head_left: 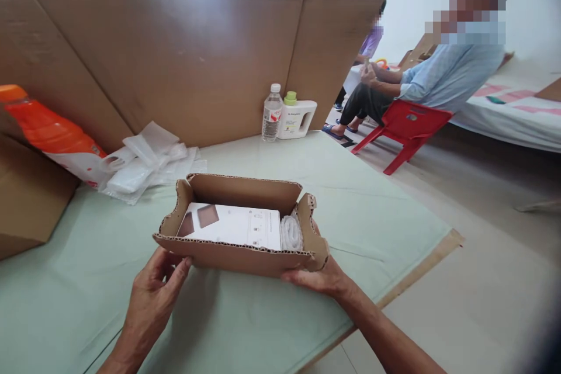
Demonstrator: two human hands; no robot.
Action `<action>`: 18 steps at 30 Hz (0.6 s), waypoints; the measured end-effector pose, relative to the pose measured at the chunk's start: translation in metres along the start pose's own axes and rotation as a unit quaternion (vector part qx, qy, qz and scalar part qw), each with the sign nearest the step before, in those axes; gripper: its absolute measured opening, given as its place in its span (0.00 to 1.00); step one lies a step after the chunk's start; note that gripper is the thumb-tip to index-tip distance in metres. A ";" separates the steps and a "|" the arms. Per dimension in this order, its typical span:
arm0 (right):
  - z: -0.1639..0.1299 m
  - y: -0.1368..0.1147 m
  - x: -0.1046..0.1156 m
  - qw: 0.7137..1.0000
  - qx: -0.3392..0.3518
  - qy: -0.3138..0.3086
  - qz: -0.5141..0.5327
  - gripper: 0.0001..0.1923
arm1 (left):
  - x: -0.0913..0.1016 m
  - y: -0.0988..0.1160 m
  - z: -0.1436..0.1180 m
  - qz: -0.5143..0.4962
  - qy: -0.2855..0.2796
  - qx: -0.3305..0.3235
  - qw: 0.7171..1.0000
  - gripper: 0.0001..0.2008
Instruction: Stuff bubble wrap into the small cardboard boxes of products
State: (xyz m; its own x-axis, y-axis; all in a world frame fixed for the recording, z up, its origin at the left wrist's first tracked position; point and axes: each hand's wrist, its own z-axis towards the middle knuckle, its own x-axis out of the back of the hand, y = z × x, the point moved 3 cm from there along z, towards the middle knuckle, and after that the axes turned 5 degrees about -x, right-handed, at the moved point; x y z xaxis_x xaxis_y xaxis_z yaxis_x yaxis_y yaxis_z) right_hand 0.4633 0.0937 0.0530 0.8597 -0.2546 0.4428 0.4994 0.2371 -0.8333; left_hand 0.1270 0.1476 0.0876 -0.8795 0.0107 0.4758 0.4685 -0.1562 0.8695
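An open cardboard box with rough-cut edges is between my two hands above the green-covered table. Inside it lies a white printed box, and a coiled white cable in clear plastic is tucked in at its right end. My left hand grips the box's near left corner, thumb on the front wall and fingers partly hidden under it. At the right end, my right hand holds the lower corner, with the thumb along the front and the other fingers mostly hidden behind.
A tall cardboard panel stands behind the table. Before it are a water bottle, a white jug, clear plastic bags and a large orange bottle. A person sits on a red chair beyond the table's right edge.
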 end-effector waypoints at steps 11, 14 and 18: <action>0.066 0.083 0.137 0.957 -0.048 0.274 -0.087 0.58 | -0.152 0.021 0.029 0.067 -0.202 -0.222 0.952 0.28; 0.107 0.107 0.165 0.939 -0.065 0.317 -0.120 0.62 | -0.159 0.021 0.017 0.146 -0.225 -0.284 0.921 0.20; 0.156 0.124 0.175 0.926 -0.078 0.329 -0.166 0.61 | -0.158 0.023 0.015 0.183 -0.210 -0.310 0.909 0.18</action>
State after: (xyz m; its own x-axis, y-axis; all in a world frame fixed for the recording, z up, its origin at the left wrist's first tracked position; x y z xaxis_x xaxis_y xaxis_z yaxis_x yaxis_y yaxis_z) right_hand 0.6927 0.2244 0.0783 0.3847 -0.8181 0.4274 0.6583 -0.0813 -0.7483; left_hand 0.2779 0.1567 0.0346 -0.5036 0.2020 0.8400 0.4707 -0.7511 0.4629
